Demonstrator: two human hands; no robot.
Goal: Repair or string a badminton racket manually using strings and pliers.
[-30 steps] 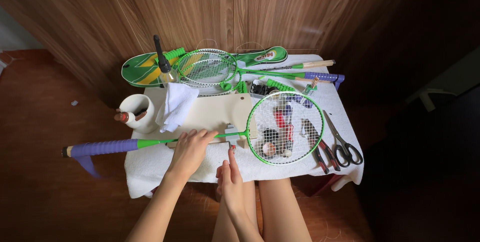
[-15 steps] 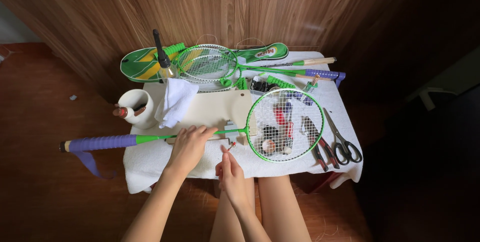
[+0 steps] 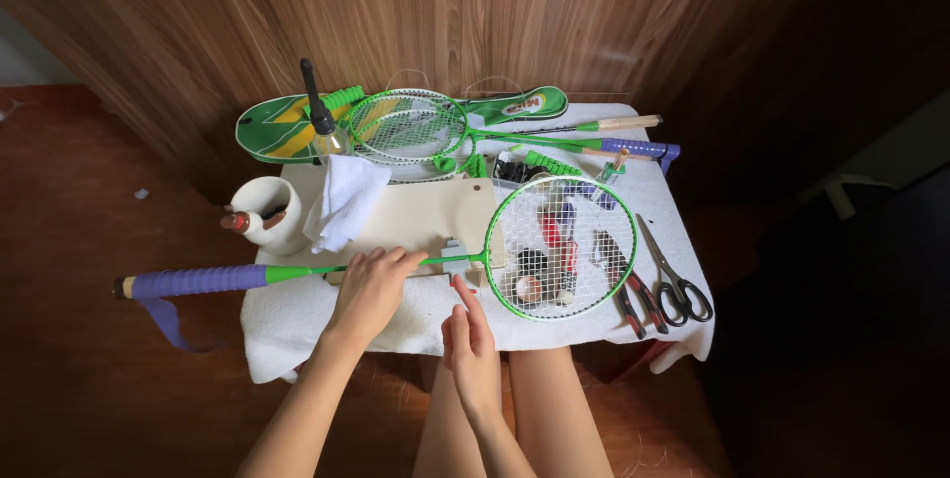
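So the green racket lies flat across the middle of the frame, on a small table covered with a white towel. Its strung head sits right of centre and its purple grip sticks out past the table's left edge, with a loose tail of purple tape hanging off it. The left hand is palm down on the shaft, fingers spread and draped over it, pressing more than really gripping. The forearm comes up from the bottom left of the frame. The right hand sits just below the throat of the racket, fingers held together and pointing up toward a small grey clamp on the shaft. I can't tell if it's pinching anything, the fingertips are too small to make out.

Under the strings there's a jumble of small tools, red and black bits, hard to identify through the mesh. Right of the head lie pliers and scissors. Behind the shaft is a cream board, with a white cloth on its left end and a white mug further left. Along the top edge of the table there's a second green racket on a green and yellow cover, plus a dark-necked bottle. Bare knees show below the table.
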